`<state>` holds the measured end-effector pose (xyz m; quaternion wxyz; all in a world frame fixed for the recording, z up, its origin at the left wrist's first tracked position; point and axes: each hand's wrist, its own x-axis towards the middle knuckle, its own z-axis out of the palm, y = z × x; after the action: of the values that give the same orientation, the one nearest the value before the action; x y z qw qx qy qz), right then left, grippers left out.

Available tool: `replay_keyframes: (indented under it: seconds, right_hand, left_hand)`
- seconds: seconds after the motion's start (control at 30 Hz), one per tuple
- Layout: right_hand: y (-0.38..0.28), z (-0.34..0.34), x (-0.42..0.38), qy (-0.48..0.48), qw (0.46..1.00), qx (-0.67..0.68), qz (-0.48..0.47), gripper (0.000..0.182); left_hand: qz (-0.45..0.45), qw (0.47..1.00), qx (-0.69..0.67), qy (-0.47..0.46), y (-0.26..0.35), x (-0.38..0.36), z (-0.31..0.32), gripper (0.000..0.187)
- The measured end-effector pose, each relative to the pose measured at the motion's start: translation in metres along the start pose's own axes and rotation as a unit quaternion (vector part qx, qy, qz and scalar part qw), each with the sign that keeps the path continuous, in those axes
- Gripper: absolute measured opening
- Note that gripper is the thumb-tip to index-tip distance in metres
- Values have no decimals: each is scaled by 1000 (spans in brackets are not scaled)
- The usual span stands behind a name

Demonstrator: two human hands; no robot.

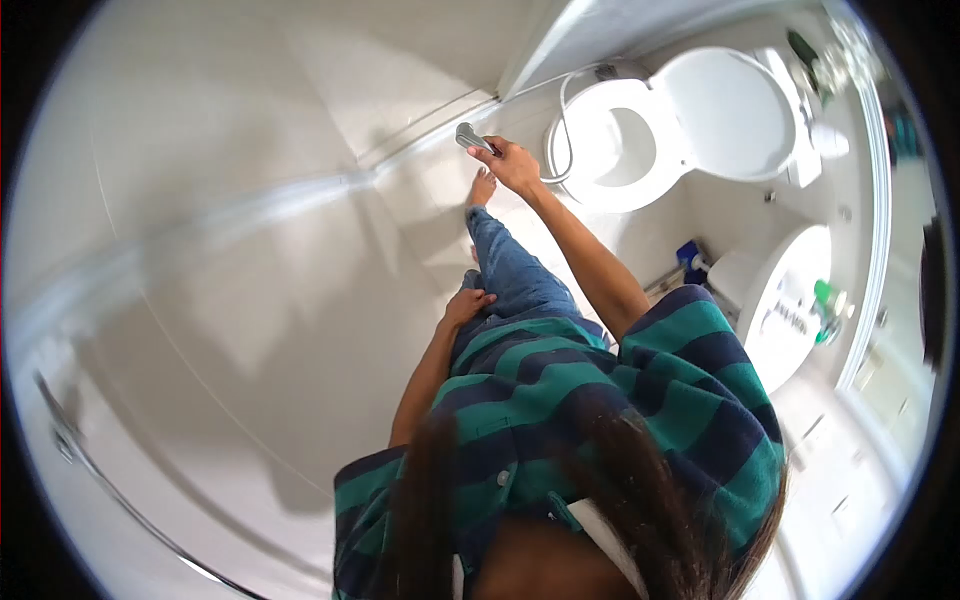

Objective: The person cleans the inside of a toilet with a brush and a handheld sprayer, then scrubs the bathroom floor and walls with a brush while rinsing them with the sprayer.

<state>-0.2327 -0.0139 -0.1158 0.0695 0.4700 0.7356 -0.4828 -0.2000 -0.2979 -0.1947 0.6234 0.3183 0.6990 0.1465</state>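
My right hand is wrapped around a grey handheld bidet sprayer, whose head points to the left. A white hose loops from the hand up beside the toilet towards the wall. The toilet stands just right of this hand, with its lid and seat in view, the lid raised. Lower down, my left hand lies at the thigh of the blue jeans, its fingers curled on the cloth. One bare foot shows below the sprayer.
At the right is a white washbasin with a green-labelled bottle on its edge. A blue item sits low between basin and toilet. A pale raised ledge crosses the left. A metal rail curves at lower left.
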Motion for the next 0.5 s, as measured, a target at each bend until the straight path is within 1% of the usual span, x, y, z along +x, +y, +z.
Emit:
replay_keyframes:
  seconds: [0.07,0.1,0.13,0.17,0.2,0.27,0.33,0.37,0.43,0.5]
  right_hand:
    - [15,-22,15,13,990,140,7,58]
    - [15,-37,13,54,974,222,-8,54]
    - [13,-49,3,94,948,302,-25,51]
    - [12,-58,-7,134,916,376,-44,47]
    - [14,-64,-12,189,872,441,-93,37]
    - [15,-76,-28,320,797,507,-67,37]
    - [16,-92,-44,440,705,555,-28,39]
    - [23,-97,-49,503,632,590,13,39]
    - [53,-97,-61,603,500,618,72,38]
    - [88,-77,-80,677,331,652,85,40]
  left_hand:
    - [7,997,76,10,19,7,-45,52]
    - [12,994,111,16,31,10,-65,51]
    - [32,988,148,3,42,14,-84,49]
    - [51,982,184,-11,56,21,-103,48]
    - [74,973,219,-24,70,33,-118,46]
    - [130,931,329,-85,97,56,-136,43]
    - [199,876,417,-139,113,84,-151,39]
    - [209,850,450,-178,126,95,-157,38]
    - [218,788,516,-255,149,116,-172,37]
    - [238,728,562,-312,163,138,-183,37]
